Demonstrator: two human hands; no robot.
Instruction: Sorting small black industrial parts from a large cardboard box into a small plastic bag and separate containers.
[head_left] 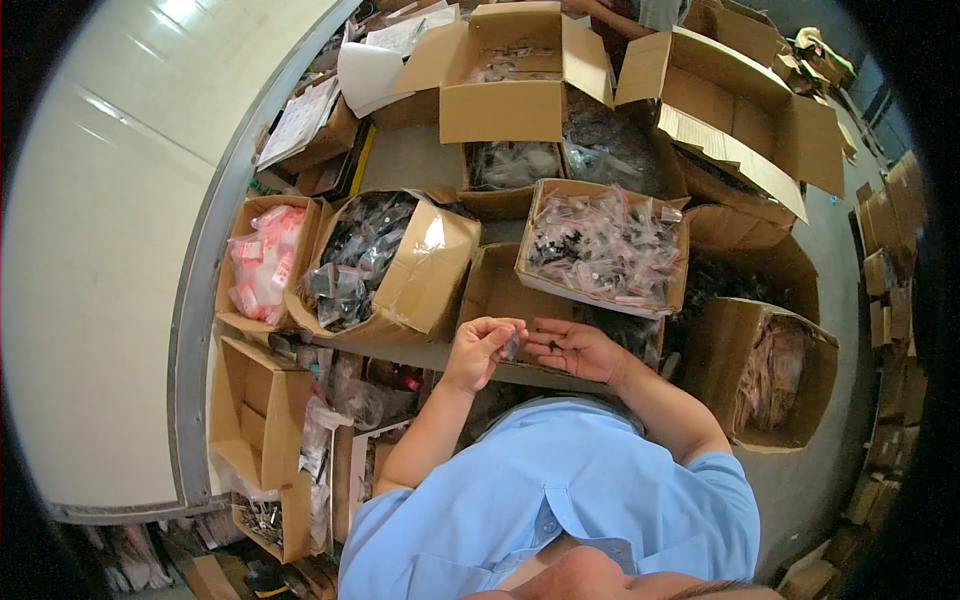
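My left hand (474, 352) pinches a small clear plastic bag (512, 347) between thumb and fingers. Just to its right, my right hand (585, 352) is turned palm up with a small black part (554, 345) held at its loosely bent fingers. The fingertips of both hands are close together, above the near edge of an open carton (490, 290). Beyond my right hand, a shallow carton (525, 262) is heaped with small clear bags (605, 245) that hold black pieces. What is inside the bag in my left hand is too small to make out.
At left stand a carton of dark bagged parts (365, 250) and a box of pink-and-white bags (268, 262). A carton with brownish bundles (770, 375) lies at right. Open cartons (500, 110) stand at the back; a pale panel (120, 250) fills the far left.
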